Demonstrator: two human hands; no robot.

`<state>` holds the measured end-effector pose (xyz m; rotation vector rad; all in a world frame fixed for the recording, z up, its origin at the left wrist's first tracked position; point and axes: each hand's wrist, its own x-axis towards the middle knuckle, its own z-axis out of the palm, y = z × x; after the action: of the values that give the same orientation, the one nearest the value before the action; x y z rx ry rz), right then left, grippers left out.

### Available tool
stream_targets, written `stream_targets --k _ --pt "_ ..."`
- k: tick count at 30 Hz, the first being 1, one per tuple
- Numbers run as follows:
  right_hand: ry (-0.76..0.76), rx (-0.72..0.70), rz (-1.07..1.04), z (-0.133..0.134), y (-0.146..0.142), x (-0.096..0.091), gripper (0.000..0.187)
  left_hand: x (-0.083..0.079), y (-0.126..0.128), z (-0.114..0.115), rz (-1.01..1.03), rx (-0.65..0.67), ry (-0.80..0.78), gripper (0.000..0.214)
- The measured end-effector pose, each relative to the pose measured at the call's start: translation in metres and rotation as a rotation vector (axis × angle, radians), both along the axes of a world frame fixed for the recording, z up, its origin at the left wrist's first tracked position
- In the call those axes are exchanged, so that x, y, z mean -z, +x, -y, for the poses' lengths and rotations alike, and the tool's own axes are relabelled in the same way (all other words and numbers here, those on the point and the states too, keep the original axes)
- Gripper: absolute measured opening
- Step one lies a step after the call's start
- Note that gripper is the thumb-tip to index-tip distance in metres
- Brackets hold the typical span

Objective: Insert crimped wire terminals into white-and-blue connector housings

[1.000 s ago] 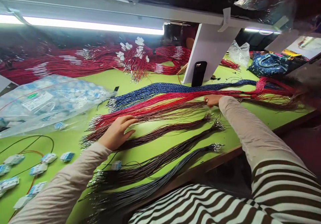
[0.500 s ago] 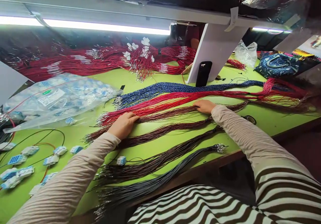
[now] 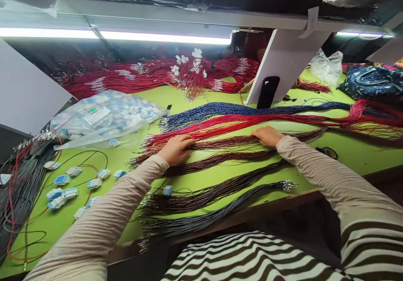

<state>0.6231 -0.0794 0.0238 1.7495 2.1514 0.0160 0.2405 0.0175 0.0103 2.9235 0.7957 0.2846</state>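
Long bundles of wires lie side by side across the green table (image 3: 132, 104): blue (image 3: 220, 109), red (image 3: 226, 125), brown (image 3: 229, 140), dark brown (image 3: 208, 161) and black-grey (image 3: 201, 218). My left hand (image 3: 175, 148) rests on the left part of the brown bundle, its fingers curled over the wires. Further right on the same bundle lies my right hand (image 3: 267, 135), fingers bent down onto the wires. The fingertips of both hands are partly hidden among the strands.
A clear bag of blue-white connectors (image 3: 107, 117) lies at the left. Loose connectors (image 3: 63, 188) with black leads sit near the front left. A heap of red wires (image 3: 157, 73) fills the back. A black phone (image 3: 267, 92) leans on a white support. Tape roll (image 3: 329, 152) at right.
My right hand slid left along the brown bundle and settled flat on it. The left hand's fingers curled down over the wires. The view shifted left, so everything appears further right.
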Motion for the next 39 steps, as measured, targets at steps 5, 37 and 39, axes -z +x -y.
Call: stream_targets --k 5,37,39 --pt "0.006 -0.026 -0.149 -0.008 -0.024 0.007 0.047 0.0 0.076 -0.002 -0.097 0.125 -0.062 0.036" --pt "0.177 0.26 0.017 -0.046 -0.046 0.014 0.03 -0.014 -0.089 -0.024 -0.247 -0.216 -0.025 0.041" --pt "0.148 0.266 0.035 -0.049 -0.045 0.01 0.031 -0.01 -0.083 -0.026 -0.251 -0.241 -0.001 0.033"
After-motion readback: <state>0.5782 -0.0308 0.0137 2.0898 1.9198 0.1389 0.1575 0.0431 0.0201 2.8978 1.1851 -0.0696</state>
